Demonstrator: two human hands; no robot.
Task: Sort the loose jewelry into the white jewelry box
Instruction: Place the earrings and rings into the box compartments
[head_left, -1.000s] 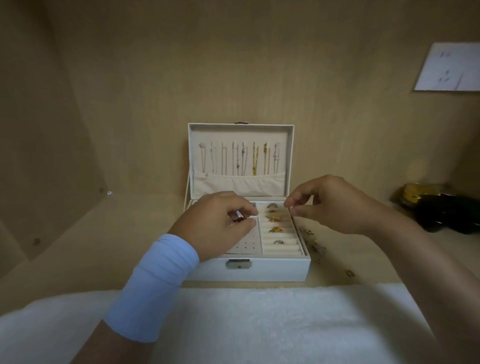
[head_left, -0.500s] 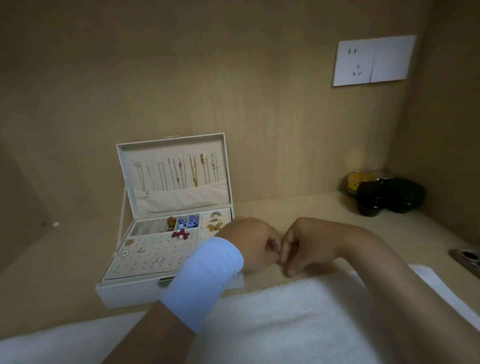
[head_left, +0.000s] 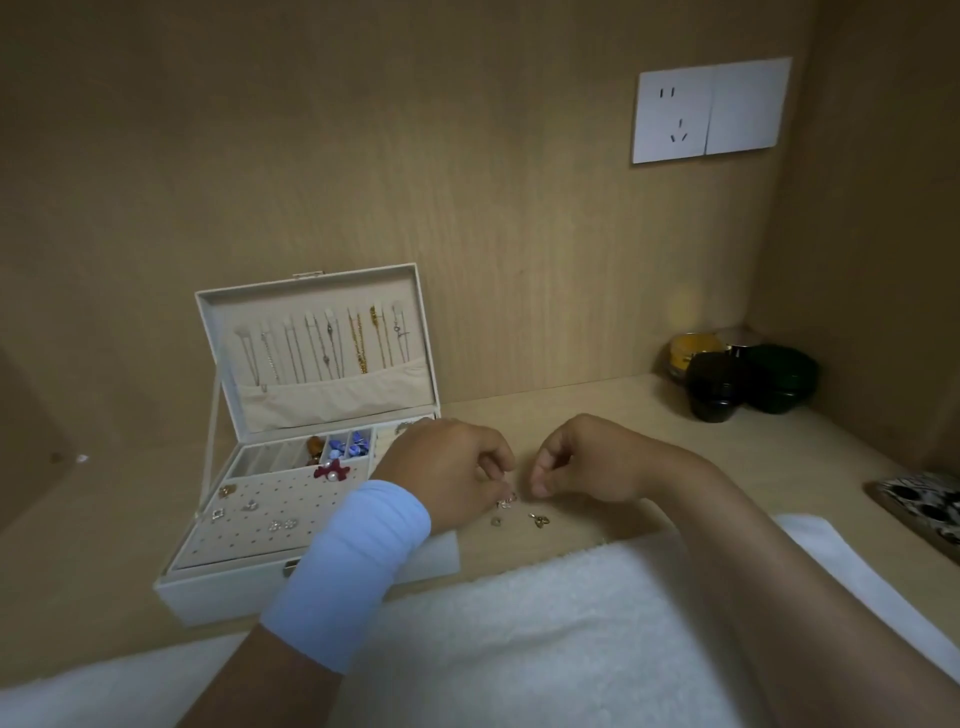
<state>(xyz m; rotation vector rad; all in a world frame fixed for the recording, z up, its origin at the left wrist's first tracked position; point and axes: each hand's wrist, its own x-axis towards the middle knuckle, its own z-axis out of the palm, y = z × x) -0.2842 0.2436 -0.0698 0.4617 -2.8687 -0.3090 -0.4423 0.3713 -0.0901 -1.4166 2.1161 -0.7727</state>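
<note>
— Where are your hands?
— Both are low over the desk (head_left: 675, 441), just right of the box (head_left: 218, 597). Your left hand (head_left: 447, 473), with a pale blue wristband (head_left: 353, 566) on its wrist, curls down and pinches a silver piece (head_left: 506, 500) at its fingertips. The piece touches the wood.
— And your right?
— Your right hand (head_left: 587, 462) sits near the left without touching it. The fingers are curled in and the thumb is close to the forefinger. Whether anything is caught between them cannot be told.
— The other loose jewelry?
— A round piece (head_left: 496, 520) and a gold piece (head_left: 539, 519) lie on the desk just in front of your fingertips, near the edge of the towel (head_left: 519, 623).
— The box itself?
— It is open, with the lid (head_left: 337, 400) upright and chains (head_left: 322, 343) hanging in a row inside it. Studs (head_left: 249, 514) dot the holed board at the front of the tray. A red bow (head_left: 332, 470) sits at the board's back edge, with blue beads (head_left: 348, 446) in a small compartment behind it. Your left wrist crosses the box's right front corner.
— Anything else?
— Dark jars (head_left: 743, 379) stand in the right corner, and a socket (head_left: 711, 109) is on the wall above
</note>
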